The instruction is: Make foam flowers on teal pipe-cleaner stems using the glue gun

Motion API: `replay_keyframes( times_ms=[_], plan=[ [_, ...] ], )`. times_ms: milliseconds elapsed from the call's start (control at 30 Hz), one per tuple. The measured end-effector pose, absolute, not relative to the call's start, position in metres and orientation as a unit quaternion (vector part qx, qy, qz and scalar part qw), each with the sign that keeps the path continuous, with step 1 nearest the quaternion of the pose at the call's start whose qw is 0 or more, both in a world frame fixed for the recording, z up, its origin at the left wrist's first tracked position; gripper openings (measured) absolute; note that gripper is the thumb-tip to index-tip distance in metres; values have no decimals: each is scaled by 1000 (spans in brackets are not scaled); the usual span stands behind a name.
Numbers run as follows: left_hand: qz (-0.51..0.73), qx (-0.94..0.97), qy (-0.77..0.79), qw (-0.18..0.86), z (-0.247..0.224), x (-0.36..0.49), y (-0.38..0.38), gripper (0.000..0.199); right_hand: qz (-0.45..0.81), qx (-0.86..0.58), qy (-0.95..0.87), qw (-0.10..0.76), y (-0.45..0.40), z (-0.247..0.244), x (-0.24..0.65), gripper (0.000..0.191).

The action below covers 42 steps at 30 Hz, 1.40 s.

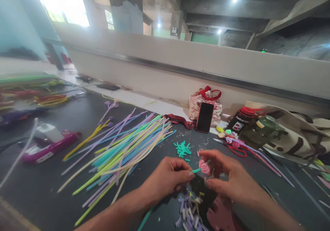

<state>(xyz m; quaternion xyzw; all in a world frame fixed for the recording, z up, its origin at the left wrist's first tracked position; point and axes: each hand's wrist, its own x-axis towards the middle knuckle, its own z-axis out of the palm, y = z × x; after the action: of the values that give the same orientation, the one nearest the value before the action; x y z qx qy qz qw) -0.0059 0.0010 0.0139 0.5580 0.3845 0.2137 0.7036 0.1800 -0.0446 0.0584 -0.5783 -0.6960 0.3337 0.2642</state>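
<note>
My left hand pinches a teal fuzzy stem between thumb and fingertips. At the stem's right end sits a pink fuzzy flower. Around that flower curve the fingers of my right hand, thumb below and index finger above, apart from each other. Just beyond my hands lies a pile of short teal pieces. Nearer to me are short purple and cream pieces, beside a pink tool partly under my right wrist.
Many long pastel stems spread across the dark table on the left, near a magenta device. Behind stand a phone, a patterned bag, a black bottle and a green jar. Scissors and finished flowers lie at right.
</note>
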Motion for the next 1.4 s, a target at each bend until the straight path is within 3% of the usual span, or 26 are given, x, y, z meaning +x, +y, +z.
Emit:
replay_keyframes(
  times_ms=[333, 500, 1300, 1400],
  plan=[
    [199, 603, 361, 683, 6, -6, -1, 29, 258, -553, -760, 225, -48, 54, 175, 20],
    [185, 623, 368, 665, 5, -6, 0, 30, 245, -559, -757, 233, -48, 52, 173, 12],
    [189, 613, 380, 667, 12, -5, -2, 27, 229, -543, -769, 247, -45, 51, 171, 7],
    [202, 609, 373, 670, 14, -6, -2, 22, 236, -547, -768, 234, -46, 53, 172, 24]
  ],
)
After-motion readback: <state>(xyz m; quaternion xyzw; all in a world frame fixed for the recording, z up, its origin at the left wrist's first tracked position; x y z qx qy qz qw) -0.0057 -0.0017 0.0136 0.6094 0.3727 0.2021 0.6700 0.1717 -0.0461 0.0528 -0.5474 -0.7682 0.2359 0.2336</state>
